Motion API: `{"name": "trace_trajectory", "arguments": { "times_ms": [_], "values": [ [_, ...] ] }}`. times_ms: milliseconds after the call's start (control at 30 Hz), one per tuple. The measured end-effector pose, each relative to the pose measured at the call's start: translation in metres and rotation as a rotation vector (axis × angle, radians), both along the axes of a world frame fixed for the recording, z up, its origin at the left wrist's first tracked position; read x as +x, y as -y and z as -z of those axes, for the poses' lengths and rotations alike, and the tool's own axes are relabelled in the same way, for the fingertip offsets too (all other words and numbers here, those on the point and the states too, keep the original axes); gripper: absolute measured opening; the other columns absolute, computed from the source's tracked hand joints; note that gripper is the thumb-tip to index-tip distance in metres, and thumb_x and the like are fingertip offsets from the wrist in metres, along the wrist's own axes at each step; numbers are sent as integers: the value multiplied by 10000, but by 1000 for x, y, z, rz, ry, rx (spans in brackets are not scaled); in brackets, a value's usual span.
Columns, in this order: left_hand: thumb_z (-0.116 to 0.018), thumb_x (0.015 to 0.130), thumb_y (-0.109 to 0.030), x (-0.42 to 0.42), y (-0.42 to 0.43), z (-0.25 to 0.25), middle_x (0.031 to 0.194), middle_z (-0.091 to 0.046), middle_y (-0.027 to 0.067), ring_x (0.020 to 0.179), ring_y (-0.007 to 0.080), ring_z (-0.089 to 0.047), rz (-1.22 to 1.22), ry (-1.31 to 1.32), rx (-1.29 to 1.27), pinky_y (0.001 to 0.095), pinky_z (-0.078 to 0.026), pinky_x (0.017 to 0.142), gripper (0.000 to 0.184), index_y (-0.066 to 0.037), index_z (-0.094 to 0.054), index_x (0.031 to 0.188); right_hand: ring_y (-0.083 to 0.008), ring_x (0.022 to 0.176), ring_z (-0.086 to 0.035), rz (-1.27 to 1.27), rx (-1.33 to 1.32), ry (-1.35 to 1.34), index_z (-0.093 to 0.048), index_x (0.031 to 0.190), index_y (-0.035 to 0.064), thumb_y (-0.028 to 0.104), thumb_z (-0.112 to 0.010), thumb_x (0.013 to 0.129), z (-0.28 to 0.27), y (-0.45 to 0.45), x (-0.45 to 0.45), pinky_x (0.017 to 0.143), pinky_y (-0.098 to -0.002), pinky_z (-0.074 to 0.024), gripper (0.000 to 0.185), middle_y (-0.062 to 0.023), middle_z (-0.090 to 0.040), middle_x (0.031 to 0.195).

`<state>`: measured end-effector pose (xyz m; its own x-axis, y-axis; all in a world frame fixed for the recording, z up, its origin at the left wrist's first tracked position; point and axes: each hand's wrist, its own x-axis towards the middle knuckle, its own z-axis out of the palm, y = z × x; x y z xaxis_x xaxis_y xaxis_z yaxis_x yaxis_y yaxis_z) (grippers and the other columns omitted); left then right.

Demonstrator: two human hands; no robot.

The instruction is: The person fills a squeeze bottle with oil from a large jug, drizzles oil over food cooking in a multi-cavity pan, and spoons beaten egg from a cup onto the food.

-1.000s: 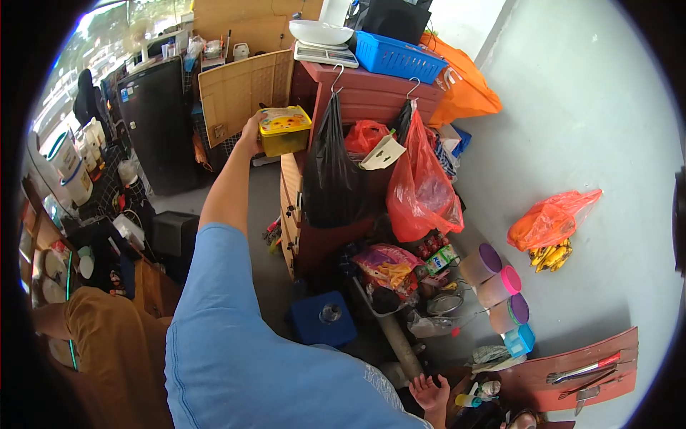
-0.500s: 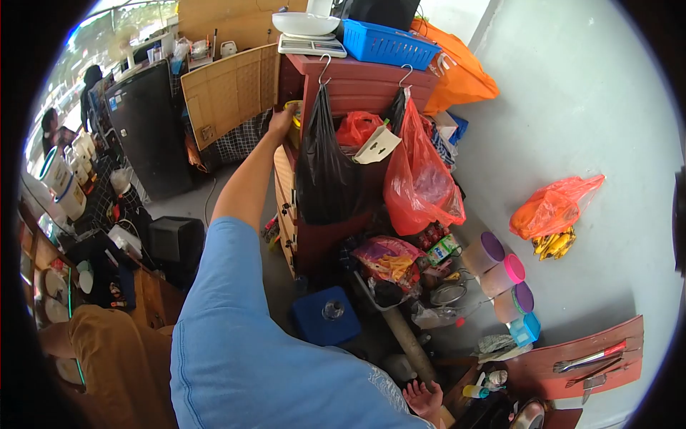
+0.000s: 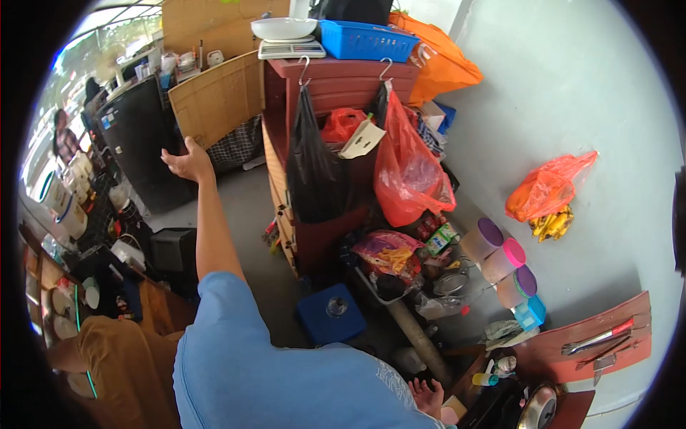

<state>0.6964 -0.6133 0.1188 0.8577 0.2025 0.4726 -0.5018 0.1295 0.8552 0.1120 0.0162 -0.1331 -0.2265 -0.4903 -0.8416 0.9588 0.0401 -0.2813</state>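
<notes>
My left hand (image 3: pixel 189 161) is stretched out in front of the tan board (image 3: pixel 218 96) and near the black fridge (image 3: pixel 139 143). Its thumb and fingers are apart and nothing is in it. To its right stands the dark red cabinet (image 3: pixel 329 250), where a black bag (image 3: pixel 314 171) and a red bag (image 3: pixel 407 179) hang from hooks. The yellow-lidded tub is out of sight. Low in the view, my right hand (image 3: pixel 426 397) is palm up with its fingers loosely bent and apart, holding nothing, near a yellow bottle (image 3: pixel 484 379).
A white scale (image 3: pixel 291 49) and a blue basket (image 3: pixel 368 39) are on the cabinet top. A blue stool (image 3: pixel 331 314) stands on the floor below. Three lidded jars (image 3: pixel 498 259) line the right side. A person (image 3: pixel 66 136) is far left.
My left hand had the yellow tub, reached behind the cabinet edge with it, and has come back left without it. The view has shifted slightly. My right hand stays low.
</notes>
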Motion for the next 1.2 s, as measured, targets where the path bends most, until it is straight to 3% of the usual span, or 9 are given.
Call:
{"name": "trace_trajectory", "arguments": {
  "times_ms": [100, 200, 267, 467, 600, 900, 1033, 1133, 1200],
  "values": [
    [-744, 861, -322, 16, -2, 13, 1198, -697, 243, 1095, 417, -682, 456, -118, 221, 491, -523, 976, 566, -3, -596, 1305, -338, 1099, -619, -31, -17, 8, -618, 910, 67, 351, -726, 849, 43, -21, -12, 1062, -568, -470, 309, -151, -667, 1061],
    [-712, 842, -318, -13, -8, 25, 1026, -751, 173, 1000, 377, -730, 415, -88, 260, 490, -549, 926, 416, -26, -668, 1136, -324, 1065, -637, -128, -32, 59, -630, 887, 91, 369, -740, 839, 84, -22, -37, 1030, -525, -507, 303, -118, -684, 1048],
    [-714, 843, -305, -30, 17, 61, 972, -750, 179, 953, 373, -734, 440, -54, 208, 485, -556, 891, 357, -38, -657, 1072, -300, 1456, -392, 11, 79, 187, -653, 1313, 52, 372, -763, 867, 80, -23, -43, 1230, -435, -322, 560, -103, -437, 1591],
    [-741, 927, -472, -158, -4, 58, 956, -750, 156, 900, 270, -734, 1210, -122, 57, 388, -560, 837, 511, -43, -688, 1200, -365, 1317, -522, -1, 52, 82, -665, 1267, 47, 280, -763, 865, 40, -2, -15, 1112, -462, -472, 474, -190, -543, 1462],
    [-634, 979, -533, -187, -19, 30, 883, -696, 170, 938, 254, -694, 1062, -69, 89, 390, -510, 874, 575, 17, -697, 1134, -416, 1273, -550, 22, 63, -136, -668, 1243, 36, 249, -762, 859, -7, 11, 23, 1088, -501, -497, 449, -224, -568, 1422],
    [-501, 1015, -622, -205, -33, 7, 1189, -669, 278, 1162, 417, -620, 1233, -79, 178, 453, -439, 1008, 726, 50, -625, 1259, -366, 1214, -581, -101, 3, -74, -642, 1155, 49, 290, -761, 842, 99, -26, -28, 1059, -482, -509, 413, -179, -616, 1306],
    [-494, 1084, -416, -214, -66, -15, 1200, -641, 246, 1135, 346, -618, 981, -296, -98, 415, -450, 1009, 525, 70, -563, 1268, -335, 1119, -619, -116, -59, -85, -641, 1006, 90, 344, -762, 831, 76, -28, -27, 1018, -485, -525, 331, -122, -660, 1171],
    [-627, 997, -80, -247, -126, -53, 1257, -607, 134, 1046, 191, -582, 779, 110, -517, 346, -473, 960, 321, 27, -574, 1294, -311, 1047, -647, -91, -169, -120, -640, 894, 121, 385, -762, 823, 44, -35, -19, 988, -487, -537, 299, -80, -692, 1070],
    [-587, 1017, -84, -305, -212, -102, 1241, -658, 144, 1172, 230, -627, 962, 345, -607, 388, -469, 1074, 250, 22, -626, 1240, -283, 1003, -666, 2, -259, -105, -644, 841, 174, 422, -743, 854, 28, -45, -6, 925, -487, -553, 267, -25, -713, 1035]
  ]
}}
